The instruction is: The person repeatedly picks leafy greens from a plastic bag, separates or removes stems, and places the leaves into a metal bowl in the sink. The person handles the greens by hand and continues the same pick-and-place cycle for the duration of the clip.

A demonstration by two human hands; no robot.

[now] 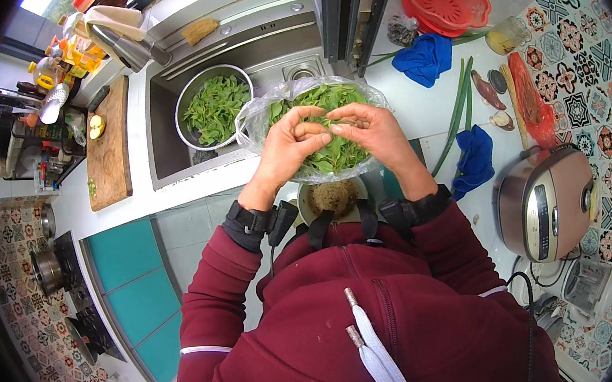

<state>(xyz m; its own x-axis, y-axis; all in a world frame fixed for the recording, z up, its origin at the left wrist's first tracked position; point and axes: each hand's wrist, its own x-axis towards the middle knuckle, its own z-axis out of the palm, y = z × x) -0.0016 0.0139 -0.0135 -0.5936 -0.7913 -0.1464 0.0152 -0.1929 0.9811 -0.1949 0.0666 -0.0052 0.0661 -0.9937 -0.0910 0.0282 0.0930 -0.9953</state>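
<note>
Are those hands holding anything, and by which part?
The left hand and right hand seem to pinch a small green leafy sprig over the clear plastic bag; which part cannot be told.

A blue cloth lies near a red basket.

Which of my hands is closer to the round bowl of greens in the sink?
Left. Your left hand is to the right of the bowl, over the clear plastic bag; your right hand is farther right, over the bag's right side.

Open passage above metal basin, left of plastic bag; 2 blue cloths, green stalks obstruct right side.
</note>
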